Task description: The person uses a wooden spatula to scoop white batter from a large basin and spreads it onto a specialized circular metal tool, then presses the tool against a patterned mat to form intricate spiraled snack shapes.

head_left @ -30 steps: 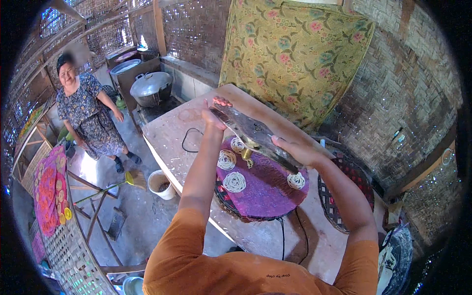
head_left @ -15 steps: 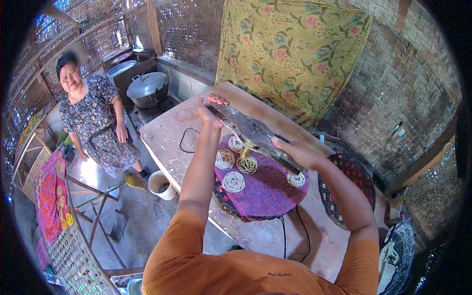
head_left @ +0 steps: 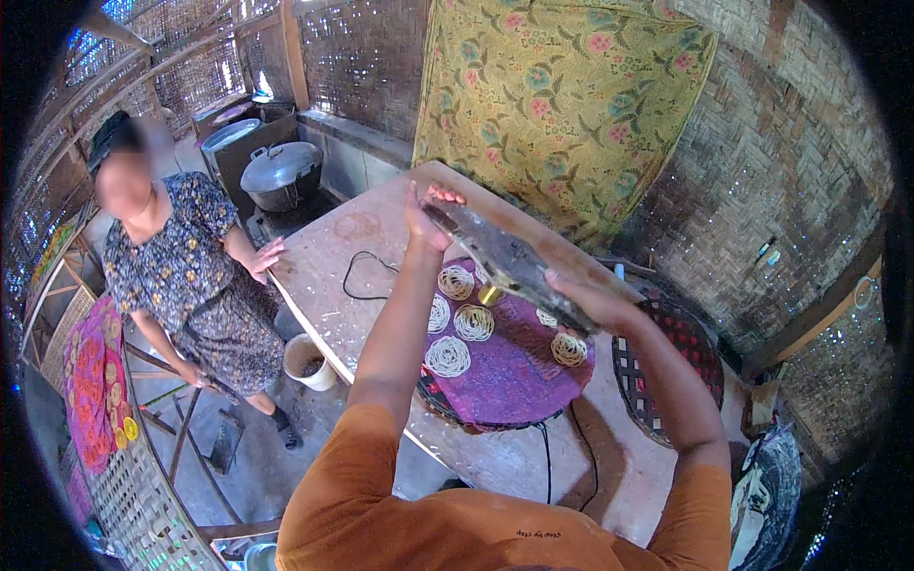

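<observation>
Our fingers [head_left: 440,196] on the left hand [head_left: 424,221] curl over the far end of a long dark press [head_left: 509,265], gripping it from the side, while the right hand [head_left: 583,297] clasps the near end, thumb and fingers wrapped around the bar. Both hands hold the press level and raised above the worktop [head_left: 352,276] — it slants from upper left to lower right across the view. A small brass-coloured nozzle [head_left: 490,295] hangs beneath its middle.

Both our arms are stretched forward and up from the orange shirt [head_left: 428,523]. The left forearm runs almost straight toward the hand; the right arm bends at the elbow and angles in from the right.

Directly under the press lies a round tray covered with purple cloth [head_left: 509,376], resting on the worktop. On the cloth sit several pale coiled noodle rounds [head_left: 447,356] — grouped near the tray's far and left parts, one by the right edge. A black cable [head_left: 367,276] loops across the bare wood to the left.

Beside the worktop's left edge stands another person in a patterned dress [head_left: 181,276], one hand on the worktop's corner. Behind them a lidded metal pot [head_left: 282,173] sits on a stove. A floral yellow cloth [head_left: 562,105] hangs on the woven wall.
</observation>
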The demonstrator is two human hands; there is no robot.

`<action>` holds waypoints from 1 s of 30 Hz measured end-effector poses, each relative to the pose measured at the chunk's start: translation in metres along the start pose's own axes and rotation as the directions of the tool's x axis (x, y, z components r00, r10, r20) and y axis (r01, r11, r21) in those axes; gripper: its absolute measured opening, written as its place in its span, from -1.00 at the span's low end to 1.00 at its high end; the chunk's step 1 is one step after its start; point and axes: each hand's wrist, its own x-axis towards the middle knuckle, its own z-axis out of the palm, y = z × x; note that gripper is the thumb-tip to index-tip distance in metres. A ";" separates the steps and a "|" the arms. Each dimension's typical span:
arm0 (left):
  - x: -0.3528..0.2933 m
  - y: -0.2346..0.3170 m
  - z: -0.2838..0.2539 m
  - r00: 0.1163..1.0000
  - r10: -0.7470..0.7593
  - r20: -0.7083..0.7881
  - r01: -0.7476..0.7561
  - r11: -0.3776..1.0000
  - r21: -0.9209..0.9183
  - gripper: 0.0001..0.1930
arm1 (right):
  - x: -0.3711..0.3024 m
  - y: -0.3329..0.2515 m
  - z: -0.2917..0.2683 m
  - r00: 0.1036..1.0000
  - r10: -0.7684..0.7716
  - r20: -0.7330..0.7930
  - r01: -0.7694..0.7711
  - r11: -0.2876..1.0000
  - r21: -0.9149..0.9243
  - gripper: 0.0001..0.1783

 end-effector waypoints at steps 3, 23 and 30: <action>0.004 -0.022 0.006 0.989 -0.005 -0.147 0.010 0.999 0.038 -0.48 | -0.014 -0.017 -0.017 0.997 0.063 -0.033 -0.065 0.997 -0.038 -0.33; 0.019 -0.048 0.002 0.968 0.064 -0.243 -0.067 0.998 -0.005 -0.54 | -0.018 -0.025 -0.039 0.994 -0.032 -0.106 0.003 0.966 -0.260 -0.30; 0.014 -0.051 -0.006 0.978 0.003 -0.207 -0.001 1.000 0.006 -0.52 | -0.001 0.020 -0.036 0.983 -0.073 -0.167 0.038 0.979 -0.201 -0.20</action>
